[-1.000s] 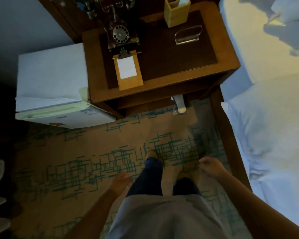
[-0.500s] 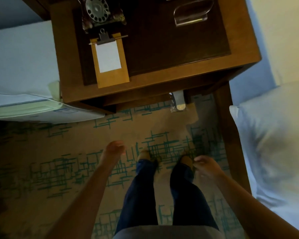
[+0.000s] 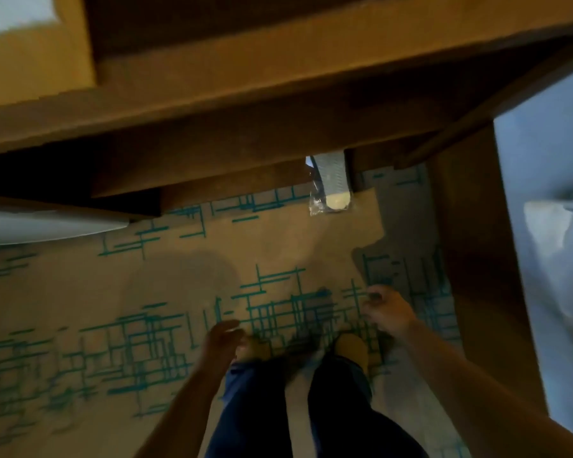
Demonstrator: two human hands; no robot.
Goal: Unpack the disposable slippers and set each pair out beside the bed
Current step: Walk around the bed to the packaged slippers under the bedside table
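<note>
— What is the table (image 3: 278, 71) looking like?
— Brown wood, showing a dull, smooth finish.
— And the packet (image 3: 329, 186) under it?
— Clear plastic, glinting and crinkling over pale slippers.
— The floor?
— Matt carpet (image 3: 80, 292), looking rough, tan with teal lines.
— The bed (image 3: 556, 226)?
— White cloth, lying soft and creased.

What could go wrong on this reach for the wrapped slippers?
1. The slipper pack sits half under the nightstand; bending in risks bumping the head on its edge.
2. The wrapper looks like slick clear plastic, so a pinch may slip.
3. Both hands, left and right, hang far from the pack, and the frame is blurred and dim, so a grab could miss.
</note>
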